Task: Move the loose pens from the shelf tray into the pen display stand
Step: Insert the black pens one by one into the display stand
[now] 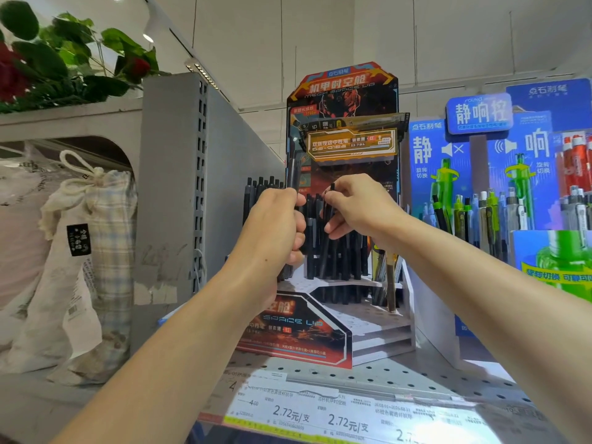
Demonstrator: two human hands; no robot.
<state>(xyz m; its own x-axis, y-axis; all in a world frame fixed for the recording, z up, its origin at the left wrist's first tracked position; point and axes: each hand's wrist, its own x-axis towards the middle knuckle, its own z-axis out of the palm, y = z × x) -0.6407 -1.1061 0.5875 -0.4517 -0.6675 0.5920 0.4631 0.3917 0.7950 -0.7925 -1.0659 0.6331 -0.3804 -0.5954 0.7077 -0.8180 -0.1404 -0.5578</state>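
- Head view: I see my left hand (pixel 278 224) curled in a fist around a bundle of slim matte-black pens (pixel 293 174), their tops sticking up above my knuckles, just left of the stand's rear rows.
- My right hand (pixel 354 205) pinches one more black pen (pixel 330 208) between thumb and fingertips, its lower end down among the pens already standing in the stand.
- I see the red-and-black printed cardboard pen display stand (pixel 320 334) on the perforated grey metal shelf (pixel 384 373); its stepped white tiers carry rows of holes.
- Upper tiers hold a dense cluster of upright black pens (pixel 339 254); the lower front tiers show open holes.
- A tall printed backboard (pixel 344 91) rises behind the rows.
- On the right stands a blue cardboard display (pixel 448 161), just beside the stand, filled with green, grey and white pens (pixel 487 213).
- On the left a grey slotted shelf upright (pixel 179 187) stands near the stand, with a cloth drawstring bag (pixel 96 238) beyond it.
- White price labels (pixel 336 415) line the shelf's front edge below my forearms.
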